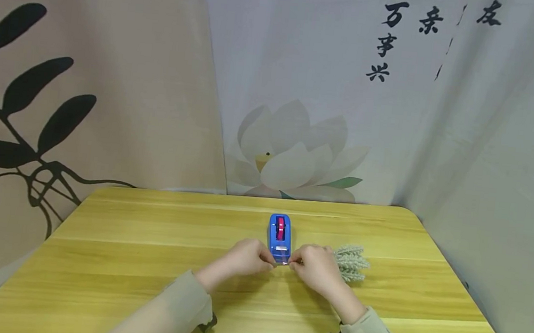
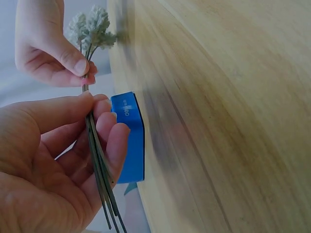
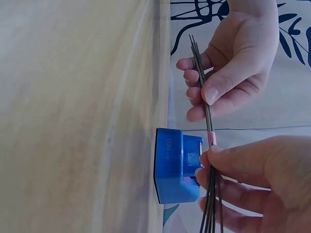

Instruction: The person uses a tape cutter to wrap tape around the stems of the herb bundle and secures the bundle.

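- Nearest me, two sleeves (image 1: 181,303) reach in from seven and five o'clock.
- The left hand (image 1: 248,256) pinches the stems (image 3: 209,119), thumb against fingertips; the right hand (image 1: 316,268) pinches them beside the pink band (image 3: 211,138). The heads (image 1: 351,263) poke out at three o'clock.
- Binding the stems seems the step; next probably calls for a firm left pinch while the right smooths the band.
- The dispenser (image 1: 278,252) sits at twelve o'clock, near the table's (image 1: 116,280) far edge; there's room at nine.
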Demonstrator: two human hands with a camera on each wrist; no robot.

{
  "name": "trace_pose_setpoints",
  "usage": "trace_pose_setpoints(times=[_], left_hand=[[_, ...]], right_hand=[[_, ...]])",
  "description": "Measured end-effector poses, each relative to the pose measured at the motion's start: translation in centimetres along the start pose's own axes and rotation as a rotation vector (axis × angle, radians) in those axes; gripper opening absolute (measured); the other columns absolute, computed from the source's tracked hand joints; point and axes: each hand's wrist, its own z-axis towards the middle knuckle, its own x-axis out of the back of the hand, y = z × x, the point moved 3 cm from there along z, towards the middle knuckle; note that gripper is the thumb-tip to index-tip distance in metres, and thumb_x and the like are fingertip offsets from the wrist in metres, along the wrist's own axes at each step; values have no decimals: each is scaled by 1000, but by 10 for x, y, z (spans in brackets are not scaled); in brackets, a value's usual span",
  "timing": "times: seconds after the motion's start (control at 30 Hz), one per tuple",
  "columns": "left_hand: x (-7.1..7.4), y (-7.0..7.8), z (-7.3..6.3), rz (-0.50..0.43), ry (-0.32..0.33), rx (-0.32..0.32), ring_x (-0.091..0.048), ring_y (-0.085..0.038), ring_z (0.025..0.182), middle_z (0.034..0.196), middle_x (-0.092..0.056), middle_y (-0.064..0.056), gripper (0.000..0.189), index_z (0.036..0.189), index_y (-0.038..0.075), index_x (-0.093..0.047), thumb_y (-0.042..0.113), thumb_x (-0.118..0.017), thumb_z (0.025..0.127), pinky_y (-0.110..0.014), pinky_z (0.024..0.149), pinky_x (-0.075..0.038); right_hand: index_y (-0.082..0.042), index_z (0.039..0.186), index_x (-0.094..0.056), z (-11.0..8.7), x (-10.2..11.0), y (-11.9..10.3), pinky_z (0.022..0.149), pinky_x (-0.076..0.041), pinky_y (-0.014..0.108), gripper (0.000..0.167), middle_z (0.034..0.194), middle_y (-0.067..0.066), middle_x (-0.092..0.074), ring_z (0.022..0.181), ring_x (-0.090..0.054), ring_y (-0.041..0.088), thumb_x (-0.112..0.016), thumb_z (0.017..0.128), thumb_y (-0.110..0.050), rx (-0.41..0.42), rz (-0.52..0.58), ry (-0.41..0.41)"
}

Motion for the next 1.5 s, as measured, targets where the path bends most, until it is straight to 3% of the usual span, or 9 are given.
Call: trace_pose_setpoints(times=[0.1,0.37,0.67,0.83,1.07,1.23,1.5], left_hand=[[0,-1,0,-15,-19,3,-53,-11,62,77,-68,2,9,91,5,-77,11,-71,88,-25,56,-46],[-1,-3,-2,-80,-151,13,-57,-14,58,69,-66,-5,18,93,3,-74,11,-59,94,-25,53,-47],[0,-4,3,-35,-89,26,-61,-18,63,76,-69,0,13,95,6,-77,8,-65,91,-26,56,-49],[-1,-5,3,4,-41,21,-57,-12,60,84,-71,2,11,94,7,-78,8,-68,89,-26,55,-48],[0,-1,4,20,10,5,-54,-11,70,91,-73,-1,9,93,7,-78,9,-72,86,-26,63,-48],[-1,0,4,2,15,-3,-56,-12,73,85,-70,2,10,94,5,-76,10,-72,87,-29,69,-51],[-3,-2,6,-11,-29,18,-44,-11,54,64,-54,1,19,93,5,-75,15,-59,96,-24,50,-36]], right_hand=[[-21,78,-76,1,-1,0,77,-41,43,6,81,-7,-70,79,-65,14,-79,80,-17,4,-9,5],[-22,76,-76,0,-2,-2,69,-35,35,6,78,-10,-68,76,-62,12,-79,79,-17,29,-51,31],[-17,92,-78,-1,-3,-3,71,-33,36,9,86,-6,-72,81,-58,15,-74,85,-22,27,-25,16],[-17,87,-78,-1,-3,-3,70,-31,36,6,82,-7,-71,77,-53,13,-73,86,-21,31,-44,18],[-23,82,-77,0,-3,1,78,-36,43,5,81,-9,-69,81,-55,14,-77,82,-18,60,-69,65],[-22,78,-75,1,-4,2,81,-36,45,7,79,-12,-65,81,-55,14,-78,81,-16,50,-47,71],[-20,77,-72,2,-5,2,81,-39,44,9,77,-11,-64,74,-61,11,-77,80,-12,45,2,73]])
